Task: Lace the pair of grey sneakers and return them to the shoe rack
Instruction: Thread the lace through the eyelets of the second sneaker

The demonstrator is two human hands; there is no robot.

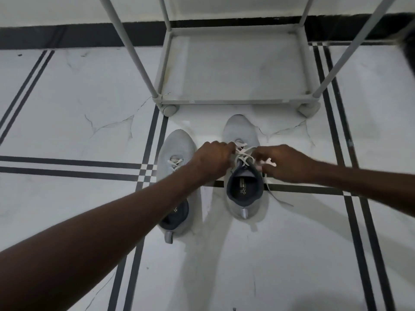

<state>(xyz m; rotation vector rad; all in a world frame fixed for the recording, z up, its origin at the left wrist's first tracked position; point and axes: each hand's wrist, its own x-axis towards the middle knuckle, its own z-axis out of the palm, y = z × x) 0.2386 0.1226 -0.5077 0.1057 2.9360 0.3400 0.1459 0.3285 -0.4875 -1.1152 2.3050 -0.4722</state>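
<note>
While knotted: flat white lace (243, 153).

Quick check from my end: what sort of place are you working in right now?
Likely a home entryway or hallway, indoors. The floor is white marble-look tile with black stripes, a grey shoe rack stands against a wall with a dark skirting band, and both hands lace a sneaker on the floor.

right sneaker insole (243, 187): a pale printed logo mark with a small line of lettering beside it, lower centre of the frame, too small and blurred to read.
left sneaker insole (175, 210): part of a like pale mark, mostly hidden under a forearm, unreadable.
shoe rack (233, 101): a tiny pale tag on the front rail, nothing legible.
readable text: none.
</note>
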